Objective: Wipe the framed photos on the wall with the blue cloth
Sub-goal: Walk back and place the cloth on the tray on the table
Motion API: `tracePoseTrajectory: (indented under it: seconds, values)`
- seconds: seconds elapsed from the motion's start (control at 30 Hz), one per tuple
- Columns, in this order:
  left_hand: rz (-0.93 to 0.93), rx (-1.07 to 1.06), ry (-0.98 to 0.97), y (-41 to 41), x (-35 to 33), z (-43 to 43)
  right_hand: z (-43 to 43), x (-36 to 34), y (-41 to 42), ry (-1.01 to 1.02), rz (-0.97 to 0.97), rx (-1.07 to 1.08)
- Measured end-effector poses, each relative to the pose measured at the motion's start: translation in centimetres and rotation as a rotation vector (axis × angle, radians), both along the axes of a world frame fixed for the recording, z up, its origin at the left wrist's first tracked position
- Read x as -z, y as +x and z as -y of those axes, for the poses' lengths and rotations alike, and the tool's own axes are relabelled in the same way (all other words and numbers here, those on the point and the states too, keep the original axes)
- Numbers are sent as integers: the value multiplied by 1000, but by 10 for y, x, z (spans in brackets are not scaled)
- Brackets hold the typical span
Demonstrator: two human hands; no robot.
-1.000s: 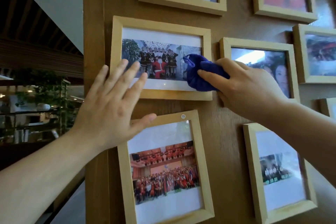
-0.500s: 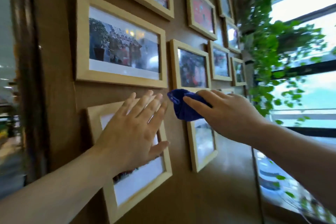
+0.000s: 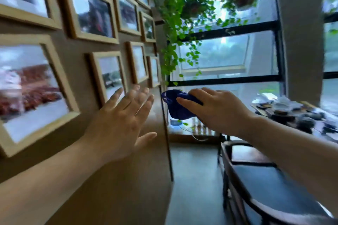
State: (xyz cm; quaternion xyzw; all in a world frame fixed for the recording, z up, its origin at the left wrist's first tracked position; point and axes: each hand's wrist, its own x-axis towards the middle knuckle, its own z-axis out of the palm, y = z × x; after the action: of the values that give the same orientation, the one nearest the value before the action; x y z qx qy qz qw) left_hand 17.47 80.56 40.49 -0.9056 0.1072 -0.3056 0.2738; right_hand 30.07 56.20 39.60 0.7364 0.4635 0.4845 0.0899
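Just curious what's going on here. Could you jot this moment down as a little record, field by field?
Setting: wooden wall hung with framed photos, beside a window with trailing plants
Left hand: open, fingers spread, empty, in front of the wall
Right hand: gripping blue cloth
Cloth position: past the wall's edge, on no frame
Nearby: dark chair, cluttered table
Image quality: blurred

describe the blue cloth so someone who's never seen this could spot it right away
Start at the wood wall of framed photos on the left and follow it to its right edge, where the dark-framed window begins. There the right hand holds a bunched blue cloth, off the wall and in front of the glass. It is the only deep blue thing among pale frames and green vines.
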Motion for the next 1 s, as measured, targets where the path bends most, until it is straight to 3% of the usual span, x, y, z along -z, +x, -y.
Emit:
tracePoseTrajectory:
  seconds: [0.37, 1.0]
  values:
    - [-191, 258, -79, -33, 103, 164, 188, 100, -99, -39, -363, 263]
    - [-378, 767, -97, -166, 197, 363, 358, 194, -388, 137, -721, 733]
